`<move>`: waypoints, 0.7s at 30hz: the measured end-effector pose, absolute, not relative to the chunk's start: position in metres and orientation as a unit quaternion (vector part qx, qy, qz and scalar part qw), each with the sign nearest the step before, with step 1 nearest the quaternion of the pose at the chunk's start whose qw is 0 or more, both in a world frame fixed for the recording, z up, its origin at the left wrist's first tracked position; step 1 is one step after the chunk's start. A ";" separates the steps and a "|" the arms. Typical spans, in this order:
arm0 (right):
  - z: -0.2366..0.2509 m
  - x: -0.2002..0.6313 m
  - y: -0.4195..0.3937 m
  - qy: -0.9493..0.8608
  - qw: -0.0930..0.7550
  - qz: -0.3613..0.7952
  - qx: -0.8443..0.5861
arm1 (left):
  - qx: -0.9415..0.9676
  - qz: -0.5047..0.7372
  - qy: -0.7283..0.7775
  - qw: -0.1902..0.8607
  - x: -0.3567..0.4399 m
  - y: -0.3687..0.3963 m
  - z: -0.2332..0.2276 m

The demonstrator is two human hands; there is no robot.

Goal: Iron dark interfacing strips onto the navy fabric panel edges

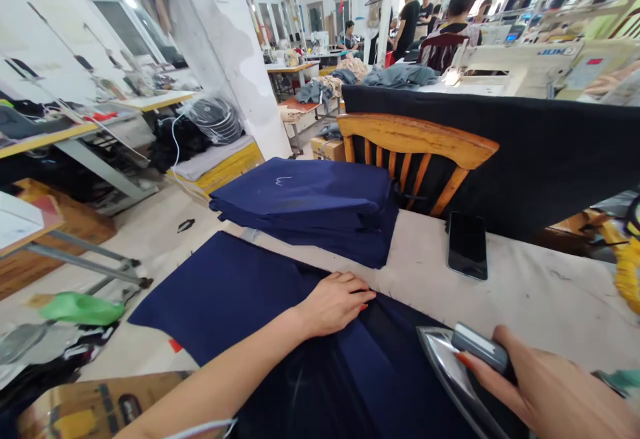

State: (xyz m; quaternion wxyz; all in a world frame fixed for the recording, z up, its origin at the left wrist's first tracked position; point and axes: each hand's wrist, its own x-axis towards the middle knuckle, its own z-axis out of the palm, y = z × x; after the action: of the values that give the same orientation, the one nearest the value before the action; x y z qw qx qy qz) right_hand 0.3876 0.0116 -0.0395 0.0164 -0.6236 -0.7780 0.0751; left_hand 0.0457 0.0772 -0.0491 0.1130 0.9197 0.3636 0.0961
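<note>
Clutching iron [447, 367] in right grip [557, 385], left grip [333, 303] on navy cloth [215, 292], can't tell if pinching; might singe fingers [350, 284] sliding toward 10 o'clock.

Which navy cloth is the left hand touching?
The left hand touches the spread piece nearer the camera; the folded stack beyond, beside the wooden chair, is untouched.

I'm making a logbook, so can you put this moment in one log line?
left hand: on cloth | right hand: holding iron | iron: over cloth | stack: beyond cloth | phone: on table
</note>
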 end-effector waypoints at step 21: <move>0.022 0.279 0.067 -0.742 -0.157 0.104 -0.643 | 0.900 0.141 0.385 0.144 0.041 0.076 -0.060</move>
State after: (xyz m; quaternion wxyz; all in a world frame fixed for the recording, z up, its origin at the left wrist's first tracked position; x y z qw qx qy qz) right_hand 0.2795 0.0670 0.0223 -0.1568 -0.6429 -0.7424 0.1039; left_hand 0.0407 0.0760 -0.0601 0.1439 0.9005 0.3855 0.1409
